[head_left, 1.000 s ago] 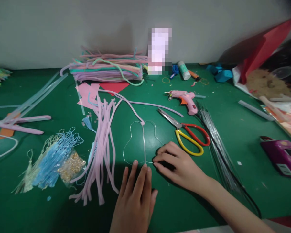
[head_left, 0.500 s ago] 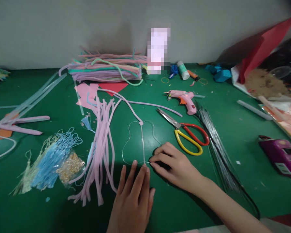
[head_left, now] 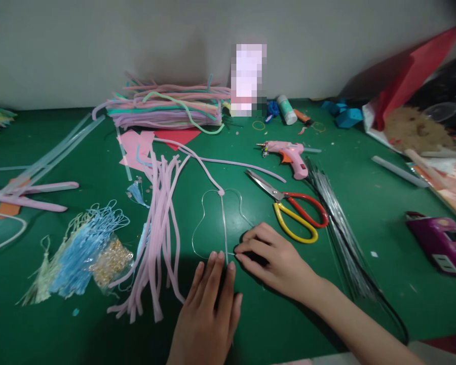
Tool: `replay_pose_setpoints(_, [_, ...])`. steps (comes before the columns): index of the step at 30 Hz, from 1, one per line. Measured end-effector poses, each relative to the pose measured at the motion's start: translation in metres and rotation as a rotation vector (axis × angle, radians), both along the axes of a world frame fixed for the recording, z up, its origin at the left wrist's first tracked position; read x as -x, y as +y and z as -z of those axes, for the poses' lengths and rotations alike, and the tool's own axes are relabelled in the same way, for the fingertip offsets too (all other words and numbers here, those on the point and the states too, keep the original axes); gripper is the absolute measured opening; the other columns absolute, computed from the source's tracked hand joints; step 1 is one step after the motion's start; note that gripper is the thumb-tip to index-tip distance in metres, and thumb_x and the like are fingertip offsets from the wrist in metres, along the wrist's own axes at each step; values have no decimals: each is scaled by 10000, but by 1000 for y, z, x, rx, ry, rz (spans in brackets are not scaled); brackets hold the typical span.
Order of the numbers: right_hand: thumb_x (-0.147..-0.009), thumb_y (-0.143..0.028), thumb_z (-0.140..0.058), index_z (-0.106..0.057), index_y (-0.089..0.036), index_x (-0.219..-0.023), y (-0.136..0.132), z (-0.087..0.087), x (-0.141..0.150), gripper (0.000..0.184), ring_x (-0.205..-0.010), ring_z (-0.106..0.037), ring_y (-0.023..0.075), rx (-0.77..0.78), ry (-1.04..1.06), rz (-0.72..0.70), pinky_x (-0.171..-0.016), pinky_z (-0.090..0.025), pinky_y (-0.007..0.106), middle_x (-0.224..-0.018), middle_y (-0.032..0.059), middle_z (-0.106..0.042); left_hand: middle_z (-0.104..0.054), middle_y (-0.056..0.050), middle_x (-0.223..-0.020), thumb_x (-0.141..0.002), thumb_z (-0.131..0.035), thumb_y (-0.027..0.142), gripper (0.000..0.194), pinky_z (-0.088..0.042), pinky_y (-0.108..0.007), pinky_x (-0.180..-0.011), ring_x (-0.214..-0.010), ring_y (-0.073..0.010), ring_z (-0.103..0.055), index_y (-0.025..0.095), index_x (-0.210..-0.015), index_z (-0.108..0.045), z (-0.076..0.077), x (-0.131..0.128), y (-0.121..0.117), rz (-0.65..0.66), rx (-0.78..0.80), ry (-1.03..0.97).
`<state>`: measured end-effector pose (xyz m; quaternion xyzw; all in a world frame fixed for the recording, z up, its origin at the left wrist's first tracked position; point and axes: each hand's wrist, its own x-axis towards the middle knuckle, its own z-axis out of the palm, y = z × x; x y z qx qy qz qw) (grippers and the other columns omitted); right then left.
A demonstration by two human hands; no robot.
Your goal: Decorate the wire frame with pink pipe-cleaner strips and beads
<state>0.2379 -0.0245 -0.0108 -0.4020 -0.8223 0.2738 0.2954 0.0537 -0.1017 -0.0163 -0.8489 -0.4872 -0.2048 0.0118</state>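
A thin wire frame (head_left: 192, 234), bent into a butterfly-like outline with a straight double wire down its middle, lies flat on the green table. A lilac fuzzy stem (head_left: 209, 175) meets the top of the middle wire. My left hand (head_left: 209, 304) lies palm down at the frame's lower edge, fingers stretched out, fingertips on the wire near the middle. From the right, my right hand (head_left: 275, 258) curls its fingers round the frame's lower right part, thumb and fingertips together at the wire. The hand hides that part of the outline.
Lilac fuzzy stems (head_left: 161, 218) and blue tassels (head_left: 79, 253) lie left. Right are scissors (head_left: 277, 195), a pink glue gun (head_left: 289, 152), a wire bundle (head_left: 338, 228) with a black cord, and a purple box (head_left: 437, 243). Colored stems (head_left: 167, 109) are stacked behind.
My left hand's fingers have shifted slightly, index and middle fingers parting so the lower end of the middle wire shows between them. My right hand has stayed in place.
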Motion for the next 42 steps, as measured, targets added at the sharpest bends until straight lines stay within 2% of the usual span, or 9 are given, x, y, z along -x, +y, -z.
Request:
replay_pose_setpoints(18, [-909, -183, -572, -663, -182, -1001, 4, -5, -1, 129, -855, -570, 182, 4, -32, -14, -746, -524, 330, -908, 76, -635, -662, -163, -1273, -945, -509, 169, 322, -565, -453, -945, -1202, -306, -611, 56, -1219, -635, -1, -1, 1, 5, -18, -17])
replay_pose_setpoints(20, [-923, -183, -552, -663, -173, -995, 12, -11, -2, 133, -838, -569, 181, -49, -70, -31, -739, -520, 328, -897, 79, -636, -661, -161, -1277, -947, -509, 175, 323, -558, -447, -957, -1209, -304, -607, 60, -1220, -636, 0, -1, 1, 1, -21, -23])
replay_pose_setpoints(24, [-952, -153, -490, -677, -153, -929, 46, -26, 1, 189, -801, -531, 191, -290, -277, -95, -686, -485, 326, -874, 97, -643, -654, -151, -1291, -950, -501, 182, 327, -550, -433, -971, -1223, -299, -596, 76, -1228, -636, 0, 0, 0, 2, -11, -16])
replay_pose_setpoints(26, [-944, -130, -497, -688, -157, -908, 67, -33, 5, 196, -832, -521, 203, -420, -430, -163, -689, -464, 330, -914, 105, -647, -652, -146, -1296, -948, -503, 188, 329, -542, -428, -984, -1231, -295, -590, 83, -1230, -637, 0, 1, 0, -3, -4, -12])
replay_pose_setpoints(31, [-913, -130, -567, -678, -160, -759, 106, -41, 20, 192, -835, -513, 211, -644, -661, -522, -664, -403, 333, -825, 79, -630, -662, -143, -1282, -942, -511, 191, 327, -547, -419, -981, -1213, -289, -605, 86, -1224, -641, 0, 1, 0, -14, -3, -6])
replay_pose_setpoints(36, [-933, -108, -519, -652, -170, -688, 116, -44, 28, 286, -811, -519, 197, -763, -708, -761, -630, -357, 333, -743, 61, -623, -664, -134, -1279, -946, -502, 194, 326, -554, -419, -970, -1210, -286, -608, 102, -1225, -644, 0, 2, 0, -19, 13, -5])
replay_pose_setpoints(42, [-918, -87, -513, -661, -166, -690, 118, -48, 31, 283, -784, -537, 193, -841, -680, -922, -629, -365, 338, -742, 68, -627, -664, -131, -1281, -947, -496, 185, 327, -555, -432, -959, -1210, -290, -608, 116, -1232, -639, -1, 0, 0, -25, 25, 0])
